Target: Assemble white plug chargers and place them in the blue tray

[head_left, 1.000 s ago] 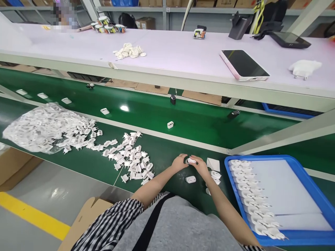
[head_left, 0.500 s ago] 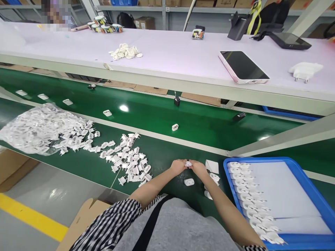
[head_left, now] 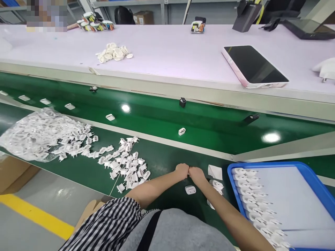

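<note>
My left hand (head_left: 182, 170) and my right hand (head_left: 196, 175) meet knuckle to knuckle over the green bench, both closed. The white charger piece seen between them a moment ago is now hidden by the fingers. Just below my right hand lies a white rounded charger housing (head_left: 190, 190). Beside the right wrist are more white charger parts (head_left: 217, 185), partly covered by the forearm, and a folded white paper (head_left: 215, 172). To the left of my hands spreads a loose heap of white two-pin plug parts (head_left: 131, 165).
A clear bag (head_left: 34, 136) of plug parts lies far left. At right, a blue tray (head_left: 264, 164) holds a row of white plugs (head_left: 250, 200). White housings (head_left: 110, 117) sit on the green conveyor (head_left: 151, 116). Above it, a shelf (head_left: 162, 52) carries a phone (head_left: 255, 66).
My hands have closed tighter together, and the white charger piece between them has gone out of sight. The view has shifted slightly.
</note>
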Demonstrator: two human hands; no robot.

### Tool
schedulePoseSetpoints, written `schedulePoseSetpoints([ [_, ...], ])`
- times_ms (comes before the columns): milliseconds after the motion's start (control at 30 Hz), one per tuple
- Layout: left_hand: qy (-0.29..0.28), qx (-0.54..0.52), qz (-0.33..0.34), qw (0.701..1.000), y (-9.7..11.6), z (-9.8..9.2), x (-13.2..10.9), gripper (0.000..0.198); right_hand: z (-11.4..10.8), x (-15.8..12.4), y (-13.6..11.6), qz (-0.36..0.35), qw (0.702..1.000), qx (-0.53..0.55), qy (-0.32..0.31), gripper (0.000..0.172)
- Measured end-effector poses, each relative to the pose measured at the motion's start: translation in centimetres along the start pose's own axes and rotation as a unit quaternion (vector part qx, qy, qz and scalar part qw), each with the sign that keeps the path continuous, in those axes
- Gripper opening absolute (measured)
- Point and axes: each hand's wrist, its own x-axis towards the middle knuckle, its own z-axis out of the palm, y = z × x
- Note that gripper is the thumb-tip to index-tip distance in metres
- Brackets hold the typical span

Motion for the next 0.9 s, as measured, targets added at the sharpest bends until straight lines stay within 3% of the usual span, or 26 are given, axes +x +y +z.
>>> schedulePoseSetpoints([
  [100,-0.016,0.003,-0.005,1.000,-0.2,-0.2,0.0,0.014,-0.7,0.1,0.3,-0.002,1.000,-0.011,-0.018,0.015],
  [200,0.003,0.019,-0.019,1.000,-0.8,-2.1,0.6,0.027,-1.0,-0.5,0.4,-0.002,0.999,-0.030,-0.022,0.015],
  [267,0.073,0.026,-0.041,0.996,-1.3,-4.4,1.7,0.042,-0.7,-1.1,0.3,0.011,0.999,-0.042,-0.018,0.019],
  [367,0.223,-0.006,-0.081,0.971,-1.9,-8.2,4.6,0.059,0.3,-2.0,0.0,0.034,0.999,-0.030,-0.019,0.024],
  [433,0.279,-0.039,-0.076,0.956,-2.0,-10.1,6.9,0.064,0.9,-2.6,0.0,0.042,0.999,-0.004,-0.017,0.031],
  [567,0.249,-0.058,-0.013,0.967,-1.4,-11.4,10.3,0.042,1.2,-3.5,1.4,0.062,0.996,0.057,0.017,0.050],
  [700,0.250,-0.046,0.043,0.966,-1.4,-9.5,9.9,0.032,0.8,-4.4,4.0,0.083,0.986,0.131,0.060,0.044],
  [800,0.277,-0.031,0.097,0.955,-2.7,-5.6,6.7,0.031,0.8,-4.8,5.3,0.097,0.976,0.173,0.085,0.039],
  [900,0.268,-0.030,0.091,0.959,-4.6,-0.8,2.8,0.030,1.2,-4.6,5.4,0.094,0.970,0.209,0.084,0.039],
])
